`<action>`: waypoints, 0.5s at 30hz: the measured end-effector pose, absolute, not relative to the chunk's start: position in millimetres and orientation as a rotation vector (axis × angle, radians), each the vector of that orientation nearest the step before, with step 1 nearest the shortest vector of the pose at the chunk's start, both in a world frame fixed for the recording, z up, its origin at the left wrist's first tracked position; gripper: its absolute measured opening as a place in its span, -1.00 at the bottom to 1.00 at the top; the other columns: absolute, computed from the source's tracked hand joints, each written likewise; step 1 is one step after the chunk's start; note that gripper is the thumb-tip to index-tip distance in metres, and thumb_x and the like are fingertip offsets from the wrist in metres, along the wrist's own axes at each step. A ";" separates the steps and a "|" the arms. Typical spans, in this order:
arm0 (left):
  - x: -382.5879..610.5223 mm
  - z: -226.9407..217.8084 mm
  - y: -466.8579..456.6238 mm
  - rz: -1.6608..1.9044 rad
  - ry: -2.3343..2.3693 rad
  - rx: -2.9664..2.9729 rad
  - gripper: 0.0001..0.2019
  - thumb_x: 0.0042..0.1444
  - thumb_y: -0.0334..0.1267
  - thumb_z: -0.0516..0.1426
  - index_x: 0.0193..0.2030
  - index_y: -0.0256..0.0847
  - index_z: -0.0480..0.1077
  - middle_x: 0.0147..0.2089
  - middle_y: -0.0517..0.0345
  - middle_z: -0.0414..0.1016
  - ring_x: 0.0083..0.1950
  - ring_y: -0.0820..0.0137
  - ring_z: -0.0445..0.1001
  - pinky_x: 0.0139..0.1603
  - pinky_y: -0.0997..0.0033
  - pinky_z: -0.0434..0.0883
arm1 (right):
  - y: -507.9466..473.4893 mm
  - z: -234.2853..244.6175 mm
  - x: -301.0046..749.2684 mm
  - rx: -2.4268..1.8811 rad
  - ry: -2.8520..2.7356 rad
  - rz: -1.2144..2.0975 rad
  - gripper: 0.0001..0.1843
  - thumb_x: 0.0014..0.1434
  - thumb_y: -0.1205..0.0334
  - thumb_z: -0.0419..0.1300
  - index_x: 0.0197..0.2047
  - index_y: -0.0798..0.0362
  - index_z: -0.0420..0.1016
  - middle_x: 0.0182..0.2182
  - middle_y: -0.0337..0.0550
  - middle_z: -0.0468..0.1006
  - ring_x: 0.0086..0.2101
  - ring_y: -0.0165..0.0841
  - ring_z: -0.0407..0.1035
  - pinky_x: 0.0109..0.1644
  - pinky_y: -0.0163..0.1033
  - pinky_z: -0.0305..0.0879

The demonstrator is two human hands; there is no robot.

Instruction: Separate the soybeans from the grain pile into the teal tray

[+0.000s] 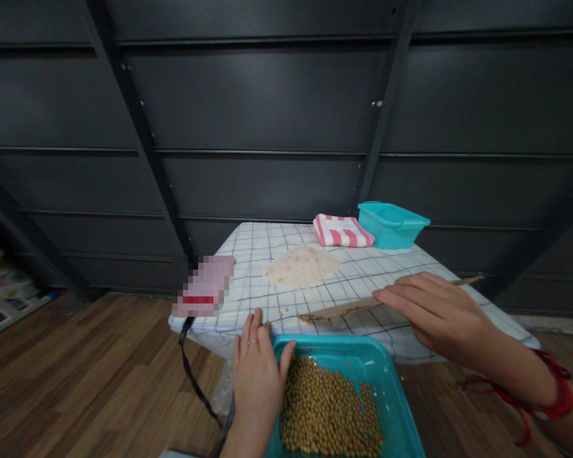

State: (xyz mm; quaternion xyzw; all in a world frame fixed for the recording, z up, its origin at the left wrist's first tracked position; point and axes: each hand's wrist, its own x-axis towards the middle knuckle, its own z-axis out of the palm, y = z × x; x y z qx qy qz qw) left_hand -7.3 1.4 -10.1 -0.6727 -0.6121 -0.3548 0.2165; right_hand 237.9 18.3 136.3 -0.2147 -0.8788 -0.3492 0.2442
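Note:
My right hand (pixel 434 312) is closed around a long, flat brown strip that looks like cardboard (pixel 348 309). The strip's left end rests low over the front of the checked cloth, close to a few loose beans (pixel 283 312). My left hand (pixel 258 362) lies at the left corner of a teal plastic basin (pixel 401 394), fingers stretched forward and thumb over the rim. Many yellowish-brown beans, likely soybeans (pixel 329 407), fill much of the basin. Beyond the strip, a pale heap of rice-like grains (pixel 303 267) with some beans mixed in is spread on the cloth.
A white checked tablecloth (pixel 253 245) covers the table. At the back right stand a folded pink-and-white striped towel (pixel 342 230) and a second teal basin (pixel 392 226). A blurred pink object (pixel 210 286) with a black strap sits at the left edge. A dark panelled wall (pixel 262 102) rises behind.

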 end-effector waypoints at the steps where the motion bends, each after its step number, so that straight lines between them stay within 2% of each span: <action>1: -7.3 -10.0 1.3 -0.976 -1.698 -1.869 -0.62 0.10 0.00 -0.07 -0.15 -0.30 0.22 0.04 -0.27 0.34 0.09 0.02 0.28 -0.11 -0.03 0.38 | 17.6 137.6 237.1 -0.584 -2.403 -0.944 -0.67 0.06 0.59 -0.12 -0.24 0.15 0.38 -0.44 -0.11 0.50 -0.39 -0.38 0.30 -0.35 -0.25 0.23; 8: -6.2 -9.3 0.8 -0.983 -1.728 -1.861 -0.62 0.09 0.00 -0.07 -0.19 -0.32 0.24 0.04 -0.31 0.34 0.09 -0.01 0.28 -0.12 -0.08 0.38 | 13.1 142.1 231.2 -0.583 -2.431 -0.886 -0.67 0.07 0.59 -0.12 -0.24 0.18 0.39 -0.45 -0.10 0.47 -0.39 -0.38 0.28 -0.34 -0.25 0.23; 15: -5.8 -8.2 1.0 -0.962 -1.727 -1.846 -0.58 0.11 0.03 -0.11 -0.17 -0.33 0.24 0.04 -0.32 0.34 0.08 -0.02 0.29 -0.15 -0.06 0.39 | 0.6 148.2 220.6 -0.644 -2.500 -0.788 -0.76 0.13 0.51 -0.10 -0.24 0.16 0.35 -0.47 -0.10 0.43 -0.43 -0.37 0.24 -0.37 -0.26 0.19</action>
